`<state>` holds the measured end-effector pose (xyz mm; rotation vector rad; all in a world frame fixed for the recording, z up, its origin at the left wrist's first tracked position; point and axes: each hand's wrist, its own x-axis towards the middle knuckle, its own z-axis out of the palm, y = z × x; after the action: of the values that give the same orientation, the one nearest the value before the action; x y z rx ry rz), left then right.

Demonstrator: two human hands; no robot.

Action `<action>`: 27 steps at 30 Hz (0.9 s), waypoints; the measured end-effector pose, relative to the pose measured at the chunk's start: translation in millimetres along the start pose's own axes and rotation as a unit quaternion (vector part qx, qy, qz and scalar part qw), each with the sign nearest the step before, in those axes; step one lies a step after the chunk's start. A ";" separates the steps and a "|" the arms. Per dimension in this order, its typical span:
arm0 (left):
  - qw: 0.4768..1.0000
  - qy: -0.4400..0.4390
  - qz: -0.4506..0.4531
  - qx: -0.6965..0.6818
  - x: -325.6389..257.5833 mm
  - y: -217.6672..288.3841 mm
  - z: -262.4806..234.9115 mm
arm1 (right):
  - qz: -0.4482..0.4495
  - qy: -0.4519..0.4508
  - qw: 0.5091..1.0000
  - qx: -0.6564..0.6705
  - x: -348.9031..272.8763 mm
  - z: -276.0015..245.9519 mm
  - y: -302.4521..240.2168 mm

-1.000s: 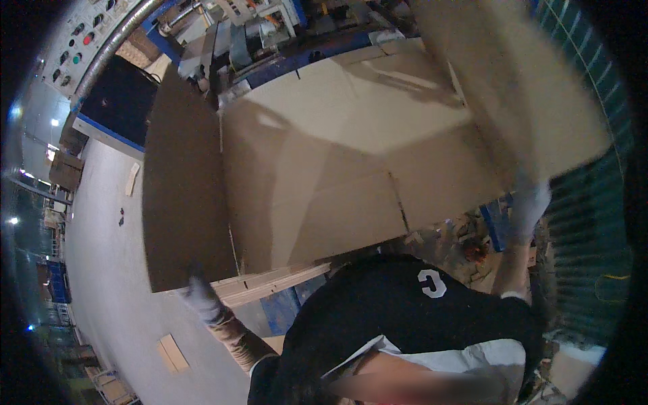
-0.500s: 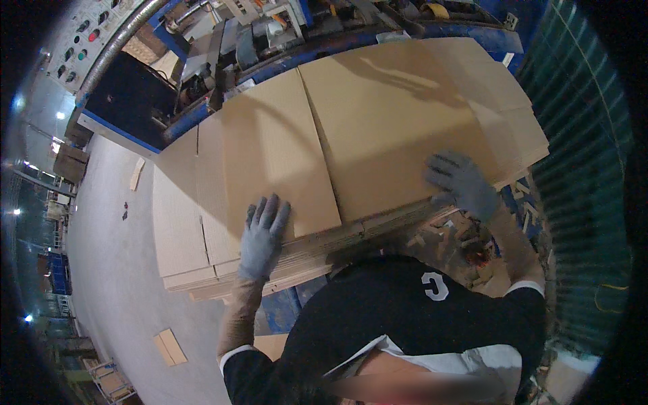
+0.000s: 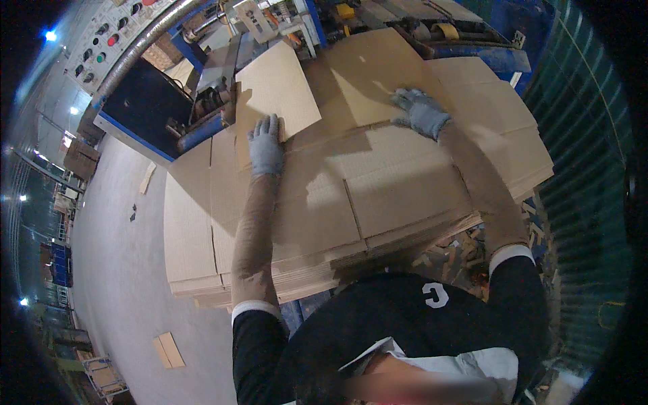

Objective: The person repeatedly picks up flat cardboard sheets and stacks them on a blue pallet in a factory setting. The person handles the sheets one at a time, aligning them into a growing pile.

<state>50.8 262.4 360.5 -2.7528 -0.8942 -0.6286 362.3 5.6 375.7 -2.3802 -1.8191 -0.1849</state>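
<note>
A folded-box cardboard sheet [image 3: 368,71] lies across the top of a stack of cardboard sheets [image 3: 290,226], its far edge over the front of a machine [image 3: 233,61]. On the sheet's left panel [image 3: 283,91], which looks tilted up, rests my gloved left hand [image 3: 266,145], open, fingers stretched forward near the lower edge. My right hand [image 3: 422,113], in a matching grey glove, is open with fingers apart at the sheet's right part, close to its near edge. Both arms reach forward over the stack.
At the upper left stands a control panel [image 3: 111,40] with buttons, next to a silver pipe [image 3: 138,50]. A green corrugated sheet wall [image 3: 587,162] closes off the right. Cardboard scraps [image 3: 459,253] litter the floor by the stack; a loose cardboard piece [image 3: 169,349] lies at lower left.
Both hands have moved forward, away from me, and the top sheet has slid with them toward the machine. Its left panel has tilted, and the sheets beneath now show.
</note>
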 end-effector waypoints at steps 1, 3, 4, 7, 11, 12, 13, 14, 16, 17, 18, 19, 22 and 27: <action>0.999 0.005 -0.043 0.009 5.7 0.3 5.9 | 0.041 0.019 0.999 -0.010 5.7 3.8 -2.4; 0.992 0.004 -0.126 0.015 8.0 1.5 13.4 | 0.027 0.078 0.996 -0.030 7.0 8.3 -6.6; 0.994 0.022 -0.110 0.007 0.6 0.6 12.5 | 0.036 0.071 0.996 -0.037 1.4 8.0 -7.5; 0.988 0.110 -0.087 -0.066 -47.5 -9.5 -6.1 | 0.050 0.076 0.995 0.042 -48.1 -3.5 -0.2; 0.910 0.158 -0.376 0.075 -173.0 -59.5 -69.5 | 0.250 0.260 0.933 0.000 -176.6 -14.3 35.6; 0.841 0.085 -0.528 0.079 -207.4 -75.9 -86.0 | 0.375 0.249 0.892 -0.026 -207.4 -9.8 47.0; 0.804 0.124 -0.581 -0.032 -236.1 -87.9 -96.0 | 0.387 0.188 0.892 -0.138 -233.3 -2.5 58.5; 0.736 0.164 -0.639 -0.151 -257.8 -97.3 -100.5 | 0.417 0.139 0.880 -0.177 -253.0 6.9 70.0; 0.729 0.147 -0.661 -0.099 -275.6 -108.8 -93.9 | 0.440 0.177 0.870 -0.138 -274.3 27.3 91.7; 0.720 0.149 -0.674 -0.074 -278.9 -112.5 -90.7 | 0.466 0.190 0.860 -0.087 -278.0 36.3 101.7; 0.705 0.223 -0.664 -0.109 -279.7 -115.1 -88.0 | 0.459 0.189 0.862 -0.103 -279.1 43.7 110.6; 0.687 0.294 -0.649 -0.144 -278.7 -117.8 -86.4 | 0.448 0.182 0.867 -0.121 -278.8 49.7 118.1; 0.628 0.417 -0.584 -0.302 -281.5 -133.0 -97.8 | 0.482 0.194 0.850 -0.085 -274.7 60.2 131.8; 0.637 0.459 -0.375 -0.493 -308.7 -180.8 -132.7 | 0.299 0.662 0.554 0.405 -258.6 52.7 137.3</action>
<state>-326.8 208.6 348.8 -1.7314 -1.6054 -3.0235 427.9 -265.4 271.8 -1.1902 -0.1666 -0.6316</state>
